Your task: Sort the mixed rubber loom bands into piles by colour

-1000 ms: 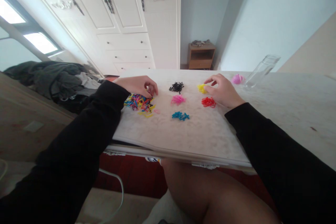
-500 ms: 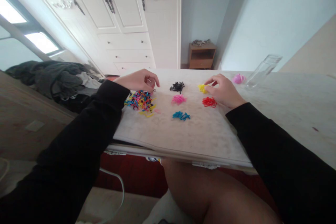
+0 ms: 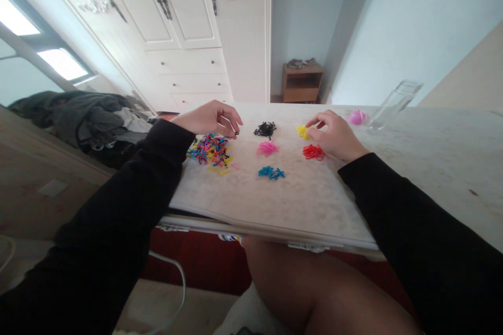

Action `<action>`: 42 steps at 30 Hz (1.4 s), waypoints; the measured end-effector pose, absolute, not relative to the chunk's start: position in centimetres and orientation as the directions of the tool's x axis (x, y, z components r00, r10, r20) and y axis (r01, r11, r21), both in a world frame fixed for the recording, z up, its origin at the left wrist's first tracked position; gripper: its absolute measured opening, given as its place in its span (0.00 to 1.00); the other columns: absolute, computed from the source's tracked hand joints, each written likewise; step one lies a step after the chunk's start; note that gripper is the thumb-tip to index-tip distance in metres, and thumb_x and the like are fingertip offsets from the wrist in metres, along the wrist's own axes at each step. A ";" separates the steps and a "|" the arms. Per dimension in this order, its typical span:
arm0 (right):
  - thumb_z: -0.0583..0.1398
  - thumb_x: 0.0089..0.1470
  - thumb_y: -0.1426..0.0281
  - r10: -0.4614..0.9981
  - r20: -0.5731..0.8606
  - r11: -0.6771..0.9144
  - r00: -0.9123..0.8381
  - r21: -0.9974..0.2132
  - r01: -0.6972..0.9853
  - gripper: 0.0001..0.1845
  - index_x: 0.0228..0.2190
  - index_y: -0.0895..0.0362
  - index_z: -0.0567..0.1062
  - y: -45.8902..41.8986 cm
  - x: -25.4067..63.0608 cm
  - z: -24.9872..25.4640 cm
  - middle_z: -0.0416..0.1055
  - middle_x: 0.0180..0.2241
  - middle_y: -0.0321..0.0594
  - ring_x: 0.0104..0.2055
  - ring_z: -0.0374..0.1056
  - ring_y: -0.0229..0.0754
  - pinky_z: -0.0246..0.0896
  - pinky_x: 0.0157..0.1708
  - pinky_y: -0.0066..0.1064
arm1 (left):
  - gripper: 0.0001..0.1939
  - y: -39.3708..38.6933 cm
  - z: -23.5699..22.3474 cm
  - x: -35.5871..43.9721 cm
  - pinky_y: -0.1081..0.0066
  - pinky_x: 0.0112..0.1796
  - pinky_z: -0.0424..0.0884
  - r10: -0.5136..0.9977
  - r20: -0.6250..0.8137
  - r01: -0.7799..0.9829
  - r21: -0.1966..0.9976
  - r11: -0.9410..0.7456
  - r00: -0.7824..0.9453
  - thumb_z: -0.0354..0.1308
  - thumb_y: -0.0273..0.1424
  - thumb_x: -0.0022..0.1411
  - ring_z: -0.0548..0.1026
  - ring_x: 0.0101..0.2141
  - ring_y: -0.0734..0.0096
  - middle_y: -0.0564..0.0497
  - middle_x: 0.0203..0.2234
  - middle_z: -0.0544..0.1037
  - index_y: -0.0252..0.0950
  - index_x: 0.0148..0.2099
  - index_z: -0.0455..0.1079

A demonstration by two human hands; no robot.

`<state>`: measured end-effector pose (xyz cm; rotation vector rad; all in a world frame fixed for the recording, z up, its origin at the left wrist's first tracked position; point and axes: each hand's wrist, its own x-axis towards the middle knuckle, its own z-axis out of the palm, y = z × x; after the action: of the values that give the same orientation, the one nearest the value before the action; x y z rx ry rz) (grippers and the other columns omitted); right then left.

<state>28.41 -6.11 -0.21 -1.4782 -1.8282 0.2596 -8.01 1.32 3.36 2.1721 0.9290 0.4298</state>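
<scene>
A mixed pile of coloured rubber bands (image 3: 210,151) lies at the left of the white table (image 3: 298,193). Above it my left hand (image 3: 212,118) is raised, its fingertips pinched on a small black band, between the mixed pile and the black pile (image 3: 264,129). Sorted piles lie to the right: pink (image 3: 266,148), blue (image 3: 271,172), red (image 3: 313,152) and yellow (image 3: 302,132). My right hand (image 3: 334,135) rests on the table beside the red pile, its fingers curled at the yellow pile.
A clear glass bottle (image 3: 393,104) lies on its side at the far right, a pink lid (image 3: 357,117) beside it. Dark clothes (image 3: 82,120) are heaped to the left. White wardrobe doors (image 3: 184,21) and a small wooden cabinet (image 3: 301,84) stand behind.
My left hand has lifted off the mixed pile and moved a little right, toward the black pile, with a black band pinched. My right hand has hardly moved.
</scene>
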 end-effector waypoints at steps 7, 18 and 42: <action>0.64 0.50 0.71 0.879 0.472 0.385 -0.072 -0.611 0.691 0.01 0.29 0.54 0.77 -6.4 27.9 0.2 0.77 0.37 0.43 0.38 0.71 0.47 0.69 0.44 0.43 | 0.15 -0.8 3.4 -4.9 0.65 0.38 0.80 0.735 0.186 0.362 0.776 -0.517 0.652 0.73 0.34 0.55 0.84 0.33 0.66 0.43 0.35 0.86 0.35 0.44 0.82; 0.65 0.60 0.64 0.722 0.424 0.662 -0.546 -0.652 0.369 0.16 0.48 0.55 0.83 -10.2 23.0 1.5 0.84 0.48 0.45 0.44 0.77 0.45 0.69 0.39 0.35 | 0.10 -3.6 1.4 0.3 0.64 0.41 0.81 0.759 0.473 0.039 0.838 -0.544 0.447 0.72 0.32 0.59 0.83 0.35 0.68 0.45 0.38 0.85 0.34 0.42 0.80; 0.69 0.49 0.73 0.727 0.290 0.549 -0.623 -0.790 0.273 0.12 0.38 0.55 0.80 -10.5 22.9 1.3 0.80 0.29 0.35 0.28 0.71 0.37 0.67 0.30 0.29 | 0.12 -4.4 1.7 0.7 0.64 0.40 0.83 0.761 0.416 0.062 0.858 -0.510 0.498 0.74 0.31 0.58 0.82 0.32 0.71 0.48 0.36 0.83 0.34 0.42 0.78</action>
<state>22.94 -10.48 1.26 -0.8013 -2.1739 0.9648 0.70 -4.44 1.65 1.9095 0.6803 1.0595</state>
